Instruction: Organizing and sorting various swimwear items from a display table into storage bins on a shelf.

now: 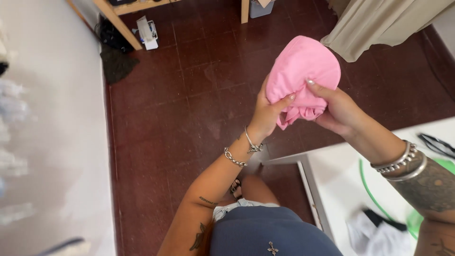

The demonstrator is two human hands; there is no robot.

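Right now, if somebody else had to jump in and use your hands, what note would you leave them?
Left hand: gripping the left side of the pink cloth, thumb on top.
Right hand: gripping the right side, thumb pressed into the cloth, loose bunched ends hanging between both hands.
Where things are: the cloth is held up in the air over the dark red tiled floor, just in front of the white table.
Done: the cloth is gathered into a rounded bundle.
Left: the bunched ends underneath are not yet tucked in, and the bundle is not yet set down anywhere.
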